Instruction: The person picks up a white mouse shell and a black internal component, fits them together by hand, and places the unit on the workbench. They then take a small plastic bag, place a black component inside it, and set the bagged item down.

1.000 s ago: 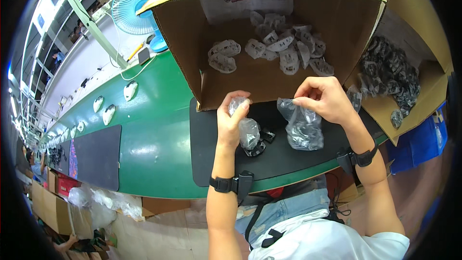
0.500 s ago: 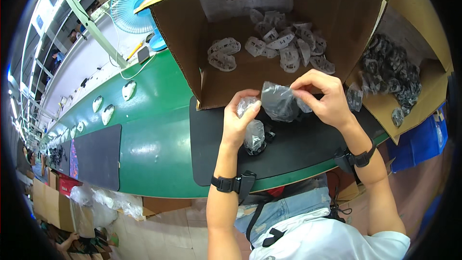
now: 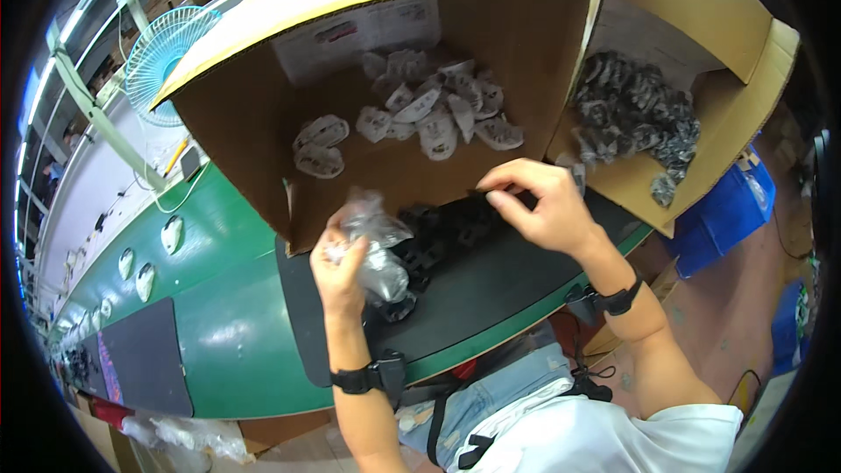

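My left hand [image 3: 337, 271] is closed round crumpled clear plastic bags [image 3: 375, 226] above the black mat [image 3: 464, 280]. Just below it, another clear bag [image 3: 384, 273] bulges, with a dark piece at its lower end. Small black parts [image 3: 422, 241] lie loose on the mat between my hands. My right hand [image 3: 547, 206] is in a pinch over the mat's far side, a small black part [image 3: 478, 196] at its fingertips. Blur hides that part's shape.
A large carton [image 3: 236, 136] on its side holds white bagged shells [image 3: 436, 133]. Right of it, an open carton [image 3: 740, 136] contains bagged black parts [image 3: 644, 114]. A blue bin [image 3: 727, 215] stands below. White shells [image 3: 173, 234] sit on the green bench [image 3: 232, 324], near a fan [image 3: 166, 57].
The clear bag held between both hands is now with my left hand alone. My right hand has moved off to the small black parts. The view has shifted to the right.
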Demonstrator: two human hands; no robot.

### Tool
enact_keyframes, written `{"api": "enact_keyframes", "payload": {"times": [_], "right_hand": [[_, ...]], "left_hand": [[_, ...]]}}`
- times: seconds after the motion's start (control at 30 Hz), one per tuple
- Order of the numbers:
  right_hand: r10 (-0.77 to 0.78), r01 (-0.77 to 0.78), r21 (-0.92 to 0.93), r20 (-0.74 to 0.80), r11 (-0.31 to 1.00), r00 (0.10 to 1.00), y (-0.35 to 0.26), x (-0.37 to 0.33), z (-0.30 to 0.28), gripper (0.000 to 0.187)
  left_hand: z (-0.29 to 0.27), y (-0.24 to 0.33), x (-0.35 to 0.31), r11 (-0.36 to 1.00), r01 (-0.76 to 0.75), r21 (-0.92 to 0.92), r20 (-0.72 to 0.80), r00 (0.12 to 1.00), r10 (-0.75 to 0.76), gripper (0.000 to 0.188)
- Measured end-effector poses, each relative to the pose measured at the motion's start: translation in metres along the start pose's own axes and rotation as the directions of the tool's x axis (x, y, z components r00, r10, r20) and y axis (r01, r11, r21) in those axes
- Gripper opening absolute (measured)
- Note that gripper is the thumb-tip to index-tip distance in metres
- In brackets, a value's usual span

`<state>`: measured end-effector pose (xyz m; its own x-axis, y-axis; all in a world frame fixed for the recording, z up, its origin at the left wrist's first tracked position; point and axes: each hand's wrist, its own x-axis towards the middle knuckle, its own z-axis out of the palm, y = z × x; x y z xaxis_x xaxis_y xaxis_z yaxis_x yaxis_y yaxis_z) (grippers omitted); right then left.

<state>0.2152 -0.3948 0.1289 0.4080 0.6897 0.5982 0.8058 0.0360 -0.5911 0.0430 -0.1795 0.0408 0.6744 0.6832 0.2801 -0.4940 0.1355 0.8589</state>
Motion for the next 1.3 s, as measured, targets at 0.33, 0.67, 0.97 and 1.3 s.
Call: {"api": "enact_keyframes", "payload": {"times": [0.33, 0.67, 0.97, 1.3], "right_hand": [[0.354, -0.380, -0.615, -0.171, 0.691, 0.919, 0.113, -0.068, -0.075, 0.042], [0.323, -0.306, 0.226, -0.042, 0.925, 0.946, 0.036, -0.043, -0.024, 0.034], [0.093, -0.213, 0.642, 0.217, 0.736, 0.972, -0.024, -0.014, 0.060, 0.038], [-0.075, -0.144, 0.599, 0.324, 0.788, 0.943, -0.022, -0.017, 0.051, 0.037]], "left_hand": [[0.009, -0.017, 0.007, 0.988, 0.012, -0.152, 0.084, 0.996, 0.001, 0.050], [0.008, -0.004, 0.001, 0.994, 0.092, -0.057, 0.314, 0.947, -0.070, 0.050], [0.020, -0.009, -0.007, 0.995, 0.003, 0.104, 0.270, 0.962, -0.031, 0.037], [0.017, -0.004, -0.008, 0.979, 0.107, 0.172, 0.314, 0.936, -0.158, 0.022]]}}
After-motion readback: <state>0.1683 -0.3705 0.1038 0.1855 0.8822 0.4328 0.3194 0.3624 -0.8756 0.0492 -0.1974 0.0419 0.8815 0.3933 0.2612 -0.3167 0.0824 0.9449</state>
